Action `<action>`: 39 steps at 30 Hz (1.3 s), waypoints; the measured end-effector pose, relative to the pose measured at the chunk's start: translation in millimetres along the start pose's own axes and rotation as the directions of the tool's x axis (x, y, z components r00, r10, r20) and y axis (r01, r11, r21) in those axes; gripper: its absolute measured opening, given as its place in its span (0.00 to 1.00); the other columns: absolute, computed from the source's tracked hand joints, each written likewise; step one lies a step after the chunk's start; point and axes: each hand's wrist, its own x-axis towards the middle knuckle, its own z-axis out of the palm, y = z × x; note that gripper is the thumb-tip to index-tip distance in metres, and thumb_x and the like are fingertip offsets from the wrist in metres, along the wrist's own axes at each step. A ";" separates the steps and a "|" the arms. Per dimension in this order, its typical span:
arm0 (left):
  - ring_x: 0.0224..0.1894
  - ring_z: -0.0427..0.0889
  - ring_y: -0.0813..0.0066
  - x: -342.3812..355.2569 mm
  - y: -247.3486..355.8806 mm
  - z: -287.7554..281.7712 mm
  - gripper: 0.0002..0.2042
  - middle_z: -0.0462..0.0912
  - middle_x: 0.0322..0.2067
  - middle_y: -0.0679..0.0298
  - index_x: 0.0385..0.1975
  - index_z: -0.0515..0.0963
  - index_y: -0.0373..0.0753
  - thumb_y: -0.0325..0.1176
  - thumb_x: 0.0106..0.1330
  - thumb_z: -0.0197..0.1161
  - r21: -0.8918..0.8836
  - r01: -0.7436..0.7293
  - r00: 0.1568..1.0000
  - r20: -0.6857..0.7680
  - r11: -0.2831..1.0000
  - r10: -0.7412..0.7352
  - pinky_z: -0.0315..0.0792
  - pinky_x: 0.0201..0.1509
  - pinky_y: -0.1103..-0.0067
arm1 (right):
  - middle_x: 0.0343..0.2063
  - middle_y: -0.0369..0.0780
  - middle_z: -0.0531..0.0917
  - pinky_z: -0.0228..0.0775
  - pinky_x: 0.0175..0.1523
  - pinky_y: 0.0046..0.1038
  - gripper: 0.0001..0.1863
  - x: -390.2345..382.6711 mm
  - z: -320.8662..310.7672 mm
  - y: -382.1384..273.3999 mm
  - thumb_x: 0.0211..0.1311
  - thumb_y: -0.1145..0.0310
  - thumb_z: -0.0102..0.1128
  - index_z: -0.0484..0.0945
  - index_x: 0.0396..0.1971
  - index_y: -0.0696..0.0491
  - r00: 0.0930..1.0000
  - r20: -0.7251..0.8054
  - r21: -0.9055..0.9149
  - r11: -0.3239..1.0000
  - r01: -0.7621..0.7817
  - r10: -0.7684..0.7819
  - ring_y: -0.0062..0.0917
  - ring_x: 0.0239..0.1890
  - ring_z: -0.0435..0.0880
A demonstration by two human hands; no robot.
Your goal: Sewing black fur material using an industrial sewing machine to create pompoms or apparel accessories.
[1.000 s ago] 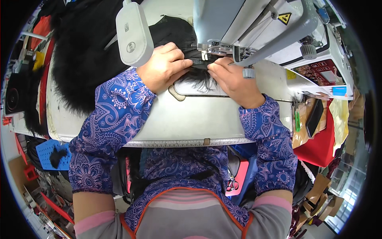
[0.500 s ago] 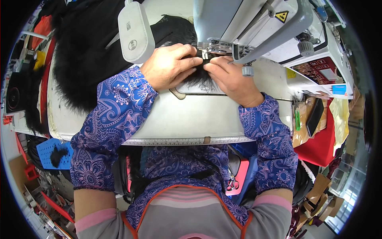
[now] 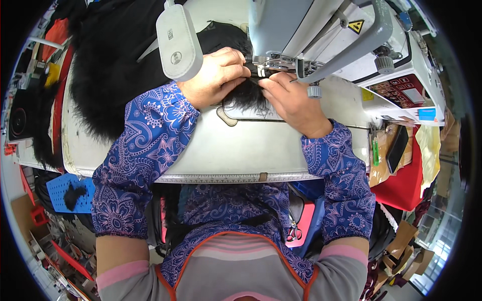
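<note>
Black fur fabric (image 3: pixel 245 96) lies under the needle area of a sewing machine (image 3: pixel 281 30). My left hand (image 3: pixel 215 79) pinches the fabric's edge just left of the presser foot (image 3: pixel 261 70). On the other side, close by the foot, my right hand (image 3: pixel 293 103) has its thumb and fingers closed on the same fabric. The fingertips of both hands are partly lost in the dark fur. Behind my left hand the black cloth carries on to a large furry black piece (image 3: pixel 103 85) spread over the table's left side.
A white lamp head (image 3: pixel 179 42) hangs just above my left wrist. A ruler strip (image 3: pixel 236 177) runs along the table's front edge. At the right lie a black phone (image 3: pixel 397 142) and a green tool (image 3: pixel 375 152). Scissors (image 3: pixel 294 233) hang below the table on a pink surface.
My left hand has shifted slightly left, away from the needle area, and more fur shows between the hands. My right hand stays nearly in place. The whole view has shifted a little.
</note>
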 end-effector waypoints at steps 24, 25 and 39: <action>0.44 0.83 0.60 -8.0 0.6 0.4 0.12 0.79 0.27 0.61 0.27 0.81 0.32 0.22 0.39 0.68 0.088 -0.359 0.932 0.083 0.929 0.352 0.81 0.46 0.70 | 0.42 0.38 0.81 0.74 0.53 0.30 0.16 -11.5 7.8 20.4 0.48 0.83 0.60 0.81 0.40 0.55 0.997 0.018 0.161 0.985 0.069 -0.072 0.34 0.48 0.81; 0.41 0.83 0.62 -10.7 1.5 4.3 0.12 0.79 0.29 0.62 0.28 0.81 0.33 0.24 0.39 0.68 0.082 -0.337 0.940 0.088 0.938 0.330 0.81 0.44 0.71 | 0.43 0.39 0.81 0.74 0.54 0.31 0.16 -12.9 8.0 20.8 0.49 0.83 0.60 0.80 0.40 0.56 0.997 0.030 0.166 0.984 0.069 -0.075 0.35 0.49 0.81; 0.58 0.76 0.56 -22.4 9.4 1.3 0.16 0.78 0.51 0.59 0.42 0.79 0.42 0.25 0.51 0.65 0.196 -0.062 0.978 0.209 0.979 0.020 0.69 0.62 0.58 | 0.43 0.36 0.83 0.75 0.54 0.31 0.13 -6.6 -3.7 12.2 0.49 0.81 0.62 0.82 0.36 0.54 0.995 0.080 0.167 0.985 0.043 -0.058 0.32 0.50 0.81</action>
